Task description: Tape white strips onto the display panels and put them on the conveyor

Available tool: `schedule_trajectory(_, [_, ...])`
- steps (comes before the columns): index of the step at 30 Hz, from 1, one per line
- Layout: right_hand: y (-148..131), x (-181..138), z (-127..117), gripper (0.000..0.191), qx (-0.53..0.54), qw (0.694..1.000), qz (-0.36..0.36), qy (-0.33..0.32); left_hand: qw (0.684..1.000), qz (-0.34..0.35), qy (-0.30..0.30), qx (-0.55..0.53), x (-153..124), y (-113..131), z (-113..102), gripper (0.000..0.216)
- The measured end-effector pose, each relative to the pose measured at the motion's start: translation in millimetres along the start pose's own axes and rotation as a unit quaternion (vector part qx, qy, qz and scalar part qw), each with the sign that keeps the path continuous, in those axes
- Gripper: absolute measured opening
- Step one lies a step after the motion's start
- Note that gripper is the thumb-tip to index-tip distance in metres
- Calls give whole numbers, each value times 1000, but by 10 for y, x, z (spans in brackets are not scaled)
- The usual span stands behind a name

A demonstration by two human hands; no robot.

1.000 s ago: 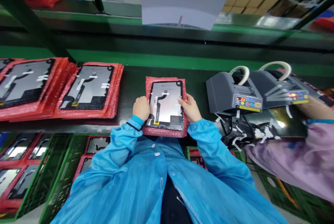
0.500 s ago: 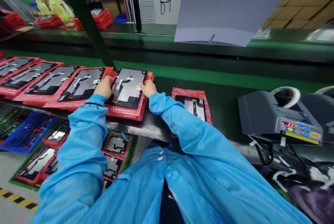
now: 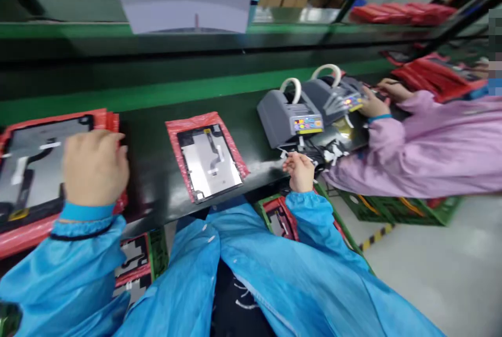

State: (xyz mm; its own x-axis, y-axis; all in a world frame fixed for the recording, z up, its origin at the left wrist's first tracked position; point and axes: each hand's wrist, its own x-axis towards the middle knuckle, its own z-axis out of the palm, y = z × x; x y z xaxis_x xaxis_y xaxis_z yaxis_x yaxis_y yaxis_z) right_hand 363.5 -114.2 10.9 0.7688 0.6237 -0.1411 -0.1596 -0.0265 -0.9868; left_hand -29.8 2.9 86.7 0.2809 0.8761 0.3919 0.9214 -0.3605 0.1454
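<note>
My left hand (image 3: 94,167) lies fingers down on the top grey panel of a stack in red bubble wrap (image 3: 27,169) at the left of the bench; it is a little blurred. A single panel on its red bubble wrap (image 3: 207,161) lies in the middle, touched by neither hand. My right hand (image 3: 300,169) is at the bench's front edge, just below the grey tape dispenser (image 3: 288,114). Its fingers are pinched on a small white tape strip (image 3: 284,154).
A second tape dispenser (image 3: 329,93) stands behind the first. A co-worker in a pink sleeve (image 3: 411,143) works at the right with a hand (image 3: 372,104) by that dispenser. Green crates with more panels (image 3: 280,216) sit under the bench. Red stacks (image 3: 431,75) lie far right.
The view has swung right. My right hand left the panel stack and went to the tape dispenser. My left hand stays on the stack at the left.
</note>
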Motion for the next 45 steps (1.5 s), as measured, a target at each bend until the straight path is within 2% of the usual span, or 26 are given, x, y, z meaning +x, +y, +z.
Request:
schedule_trajectory(2, [-62,174,-176,36,26,997,16,72,995,82,-50,-41,151,404,258,36])
schedule_trajectory(4, [-111,296,-206,34,34,996,35,68,986,118,-93,-70,260,643,502,33])
schedule_trajectory(7, [-119,418,-157,33,35,998,13,48,982,103,-120,-99,327,669,740,31])
schedule_trajectory(11, [-101,483,-134,32,23,992,-108,59,981,85,-143,-98,368,542,835,32])
schedule_trajectory(14, [-138,277,-103,27,-14,979,-194,59,974,112,-179,-85,535,632,926,34])
schedule_trajectory(15, [-139,142,-69,23,-34,977,-209,35,969,131,-194,-85,618,696,977,35])
schedule_trajectory(17, [-83,-185,46,21,-94,967,-229,-65,959,161,-219,-81,796,835,1098,41])
schedule_trajectory(18, [-22,-349,123,29,-140,951,-243,-133,958,158,-229,-74,877,895,1159,45])
schedule_trajectory(19, [59,-494,209,39,-193,922,-266,-204,959,142,-239,-62,945,938,1215,49])
schedule_trajectory(21, [243,-676,385,48,-304,843,-314,-315,963,88,-252,-31,1025,967,1293,50])
schedule_trajectory(23, [386,-672,537,42,-397,773,-338,-363,966,45,-254,-7,1019,927,1305,45])
schedule_trajectory(25, [425,-498,663,34,-462,728,-348,-369,970,18,-244,15,922,856,1242,40])
schedule_trajectory(28, [296,-97,895,38,-508,684,-371,-369,968,-47,-241,59,621,773,1041,39])
schedule_trajectory(31, [136,201,1276,49,-520,647,-380,-409,951,-103,-275,91,177,788,816,46])
schedule_trajectory(34, [122,250,1714,56,-503,614,-381,-474,940,-121,-313,57,-303,954,695,44])
schedule_trajectory(36, [183,179,1937,57,-472,602,-378,-521,937,-103,-333,-2,-557,1144,684,35])
schedule_trajectory(39, [272,68,2067,58,-414,599,-357,-585,936,-15,-340,-92,-743,1428,688,27])
schedule_trajectory(41, [280,79,2012,53,-359,626,-332,-607,925,53,-344,-152,-736,1505,657,26])
schedule_trajectory(43, [236,180,1885,40,-302,699,-292,-579,915,92,-331,-213,-639,1427,616,25])
schedule_trajectory(45, [164,328,1747,21,-261,791,-236,-500,929,86,-271,-236,-456,1205,616,26])
